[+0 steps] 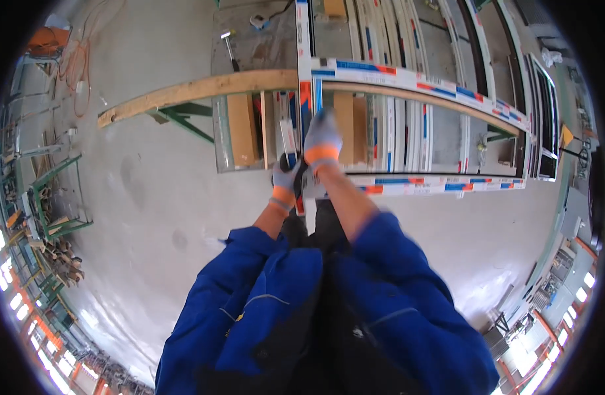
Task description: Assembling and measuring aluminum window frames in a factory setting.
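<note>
My left hand (286, 178), in a grey glove with an orange cuff, is closed around the lower end of a short, narrow white strip (288, 136). It is beside the left upright of a large frame (473, 99) covered in white, blue and red film. My right hand (323, 139), gloved alike and smeared by motion, is closed just right of that same upright. Something dark shows at its far end, too blurred to name. A hammer (229, 50) with a dark handle and a tape measure (259, 22) lie on the grey surface beyond.
A wooden beam (197, 89) on green supports runs under the frame and juts out left. Several long white profiles (391, 131) lie beneath. Green metal racks (55, 191) stand at the left, and an orange hose (78, 62) lies on the floor at the far left.
</note>
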A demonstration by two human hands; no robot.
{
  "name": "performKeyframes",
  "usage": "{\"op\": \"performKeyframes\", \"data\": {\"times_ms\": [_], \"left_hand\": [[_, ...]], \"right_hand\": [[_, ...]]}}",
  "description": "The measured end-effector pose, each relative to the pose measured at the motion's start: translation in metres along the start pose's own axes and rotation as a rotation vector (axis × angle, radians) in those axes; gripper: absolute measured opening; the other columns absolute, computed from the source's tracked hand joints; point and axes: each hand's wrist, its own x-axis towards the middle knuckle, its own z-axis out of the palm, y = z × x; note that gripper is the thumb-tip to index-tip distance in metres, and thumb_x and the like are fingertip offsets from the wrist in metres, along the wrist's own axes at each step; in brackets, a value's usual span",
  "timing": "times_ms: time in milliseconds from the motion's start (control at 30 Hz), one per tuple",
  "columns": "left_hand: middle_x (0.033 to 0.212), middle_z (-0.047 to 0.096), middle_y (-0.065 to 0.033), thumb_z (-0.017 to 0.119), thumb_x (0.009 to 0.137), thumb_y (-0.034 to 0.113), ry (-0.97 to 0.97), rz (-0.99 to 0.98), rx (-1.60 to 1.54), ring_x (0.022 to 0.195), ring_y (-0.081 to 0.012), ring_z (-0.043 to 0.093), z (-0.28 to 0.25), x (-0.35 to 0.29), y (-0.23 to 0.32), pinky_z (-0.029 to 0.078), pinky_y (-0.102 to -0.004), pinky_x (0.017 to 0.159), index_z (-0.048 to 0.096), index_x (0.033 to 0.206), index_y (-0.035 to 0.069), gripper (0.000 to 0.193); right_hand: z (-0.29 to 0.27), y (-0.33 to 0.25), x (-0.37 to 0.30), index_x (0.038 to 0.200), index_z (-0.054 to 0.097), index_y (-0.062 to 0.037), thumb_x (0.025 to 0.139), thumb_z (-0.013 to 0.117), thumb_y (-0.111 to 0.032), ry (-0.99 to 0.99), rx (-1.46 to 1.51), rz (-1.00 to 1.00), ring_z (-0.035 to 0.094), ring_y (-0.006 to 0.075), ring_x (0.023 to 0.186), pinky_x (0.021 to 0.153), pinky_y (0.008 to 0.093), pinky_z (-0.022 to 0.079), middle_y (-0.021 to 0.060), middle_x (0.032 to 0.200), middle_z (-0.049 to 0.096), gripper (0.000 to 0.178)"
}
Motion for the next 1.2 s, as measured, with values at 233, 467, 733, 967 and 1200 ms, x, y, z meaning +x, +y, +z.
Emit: {"op": "performKeyframes", "data": {"times_ms": [233,467,733,967,1200], "left_hand": [[0.092,0.07,-0.0035,0.073,0.084,0.005,-0.052,0.135,0.229,0.079,-0.0101,0.064,0.001,-0.003,0.004,0.053,-0.0258,0.07,0.065,0.108,0.001,0.026],[0.102,0.069,-0.0212,0.079,0.077,0.03,0.132,0.342,1.009,0.098,-0.035,0.066,0.078,0.054,0.09,0.051,-0.0394,0.086,0.062,0.112,-0.003,0.052],[0.131,0.057,-0.021,0.075,0.071,0.059,0.185,0.266,1.758,0.116,-0.0326,0.059,0.123,0.091,0.12,0.05,-0.0387,0.093,0.027,0.146,-0.002,0.107],[0.123,0.061,-0.0185,0.073,0.07,0.056,0.21,0.199,1.888,0.109,-0.0339,0.062,0.142,0.083,0.117,0.051,-0.04,0.089,0.039,0.133,-0.001,0.091],[0.104,0.068,-0.0204,0.069,0.074,0.051,0.2,0.271,1.892,0.096,-0.0341,0.067,0.144,0.09,0.112,0.052,-0.0396,0.084,0.046,0.117,-0.001,0.071]], "right_hand": [[0.038,-0.001,0.003,0.108,0.064,0.002,0.098,0.051,-0.028,0.032,1.054,0.393,0.068,0.0325,0.082,0.073,0.0393,0.053,0.0182,0.087,0.07,0.034],[-0.035,0.04,0.04,0.111,0.065,-0.0016,0.088,0.071,-0.021,-0.824,1.607,0.507,0.069,0.0167,0.075,0.067,0.0306,0.059,0.0062,0.092,0.07,0.031],[-0.039,0.031,0.063,0.096,0.066,0.0019,0.077,0.081,-0.019,-0.898,1.488,0.376,0.066,0.0182,0.059,0.051,0.03,0.058,0.0089,0.08,0.068,0.032],[-0.004,0.024,0.059,0.095,0.068,0.0048,0.071,0.081,-0.035,-0.733,1.284,0.152,0.068,0.0254,0.068,0.066,0.035,0.056,0.0172,0.079,0.07,0.048],[-0.035,0.008,0.032,0.112,0.057,0.0039,0.086,0.06,-0.04,-0.808,0.7,-0.007,0.062,0.0418,0.104,0.089,0.0435,0.05,0.0269,0.109,0.065,0.051]]}}
